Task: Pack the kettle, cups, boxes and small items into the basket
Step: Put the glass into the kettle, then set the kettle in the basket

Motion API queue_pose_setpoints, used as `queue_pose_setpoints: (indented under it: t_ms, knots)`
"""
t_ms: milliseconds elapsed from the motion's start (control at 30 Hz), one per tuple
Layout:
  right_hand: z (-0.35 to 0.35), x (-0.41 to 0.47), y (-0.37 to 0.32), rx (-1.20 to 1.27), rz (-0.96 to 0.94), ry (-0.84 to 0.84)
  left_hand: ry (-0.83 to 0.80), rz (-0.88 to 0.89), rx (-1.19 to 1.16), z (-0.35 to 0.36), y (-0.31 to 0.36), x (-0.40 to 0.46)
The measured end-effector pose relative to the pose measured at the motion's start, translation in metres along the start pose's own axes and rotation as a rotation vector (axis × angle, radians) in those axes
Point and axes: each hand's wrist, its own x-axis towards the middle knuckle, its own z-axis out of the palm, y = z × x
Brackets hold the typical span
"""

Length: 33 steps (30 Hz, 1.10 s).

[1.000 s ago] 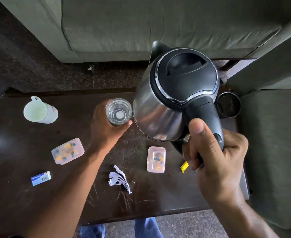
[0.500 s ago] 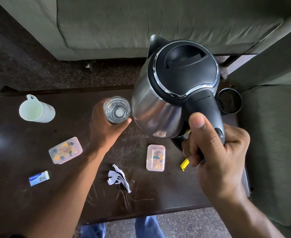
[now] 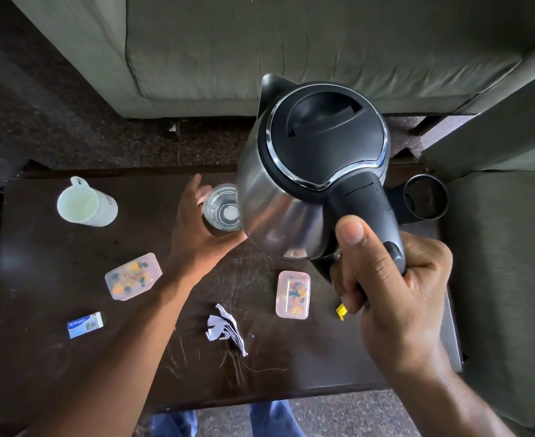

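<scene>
The left hand (image 3: 196, 228) has just released the clear drinking glass (image 3: 221, 207) and spread open, while the right hand (image 3: 395, 279) keeps grasping the lifted steel kettle (image 3: 310, 171), likely basket-bound.

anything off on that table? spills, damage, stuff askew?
No spill shows. A torn scrap of white paper lies crumpled mid-table, and the dark tabletop around it is heavily scratched. The two plastic boxes lie at different angles. The glass stands upright.
</scene>
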Motion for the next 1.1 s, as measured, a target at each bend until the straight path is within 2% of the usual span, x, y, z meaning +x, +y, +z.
queue_pose_setpoints:
  t_ms: [200,300,467,733,1100]
  knots:
    - [0.025,-0.004,-0.026,-0.001,-0.017,-0.073,-0.028,0.159,-0.286,-0.058,0.039,-0.027]
    - [0.046,-0.007,-0.041,-0.014,-0.024,-0.116,-0.018,0.265,-0.323,-0.102,0.058,-0.049]
    - [0.098,-0.015,-0.065,-0.022,-0.061,-0.203,0.062,0.329,-0.373,-0.172,0.074,-0.085]
    - [0.217,-0.041,-0.093,-0.013,-0.085,-0.311,0.205,0.364,-0.38,-0.271,0.046,-0.123]
    - [0.383,-0.097,-0.111,-0.024,-0.098,-0.532,0.452,0.291,-0.458,-0.401,-0.031,-0.168]
